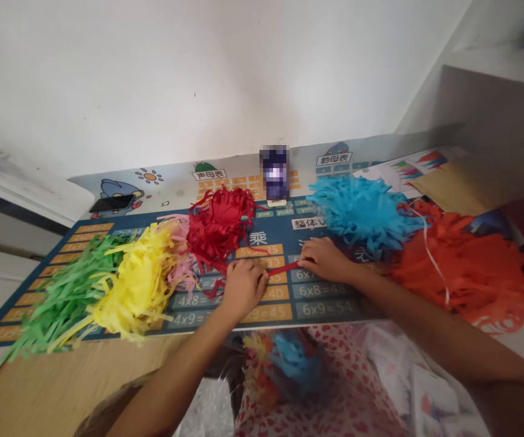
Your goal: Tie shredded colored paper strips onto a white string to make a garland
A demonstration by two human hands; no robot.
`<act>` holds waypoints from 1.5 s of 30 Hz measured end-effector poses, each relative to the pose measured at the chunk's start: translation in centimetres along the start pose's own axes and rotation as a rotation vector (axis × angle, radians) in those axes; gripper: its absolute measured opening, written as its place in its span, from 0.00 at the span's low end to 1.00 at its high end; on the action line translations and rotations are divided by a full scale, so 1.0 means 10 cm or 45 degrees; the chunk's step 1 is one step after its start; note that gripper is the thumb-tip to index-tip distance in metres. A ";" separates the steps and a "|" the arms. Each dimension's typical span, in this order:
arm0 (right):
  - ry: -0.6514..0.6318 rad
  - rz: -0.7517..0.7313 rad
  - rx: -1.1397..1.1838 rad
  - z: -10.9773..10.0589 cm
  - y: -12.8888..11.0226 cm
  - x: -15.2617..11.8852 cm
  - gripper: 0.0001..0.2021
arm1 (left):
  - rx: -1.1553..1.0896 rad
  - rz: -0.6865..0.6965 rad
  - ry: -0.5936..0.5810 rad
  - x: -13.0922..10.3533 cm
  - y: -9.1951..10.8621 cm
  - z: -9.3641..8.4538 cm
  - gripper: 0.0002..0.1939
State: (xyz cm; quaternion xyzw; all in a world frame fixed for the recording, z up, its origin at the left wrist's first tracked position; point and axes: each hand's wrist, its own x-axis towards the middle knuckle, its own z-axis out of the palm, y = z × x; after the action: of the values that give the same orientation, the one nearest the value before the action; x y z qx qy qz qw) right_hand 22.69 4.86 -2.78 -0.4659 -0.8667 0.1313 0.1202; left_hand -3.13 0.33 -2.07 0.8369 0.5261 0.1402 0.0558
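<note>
A narrow red strip (284, 267) is stretched nearly level above the mat between my two hands. My left hand (244, 286) is closed around its left end, beside a bunch of shredded red strips (222, 220). With thumb and fingers pinched, my right hand (326, 260) grips the other end. Beyond the right hand lies a blue bunch of strips (364, 209). Left of the red bunch are pink strips (182, 276), a yellow bunch (136, 282) and a green bunch (73, 291).
The printed desk mat (189, 317) covers the table against a white wall. A phone-like device (274, 174) stands at the back; a dark phone (112, 204) lies at left. An orange bunch (466, 273) with a white cord fills the right. Blue strips (291, 358) rest on my lap.
</note>
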 end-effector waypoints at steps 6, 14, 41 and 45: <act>-0.145 0.150 0.032 -0.05 0.00 0.13 0.09 | 0.021 -0.099 -0.058 0.08 0.02 0.01 0.09; -0.175 0.193 0.029 -0.05 0.00 0.18 0.10 | 0.011 -0.126 -0.218 0.22 -0.02 -0.07 0.07; 0.250 -0.450 -0.555 0.05 -0.42 0.06 0.07 | 0.451 0.477 0.252 0.19 0.18 0.12 0.07; 0.323 -0.525 -0.576 0.15 -0.41 -0.02 0.10 | 0.453 0.485 0.263 0.10 0.13 0.14 0.05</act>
State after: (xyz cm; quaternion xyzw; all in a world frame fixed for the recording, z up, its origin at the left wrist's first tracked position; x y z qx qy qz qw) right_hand 19.08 2.36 -2.76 -0.3081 -0.9281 -0.1508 0.1449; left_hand -1.16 0.70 -2.88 0.8986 0.3786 0.1382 -0.1734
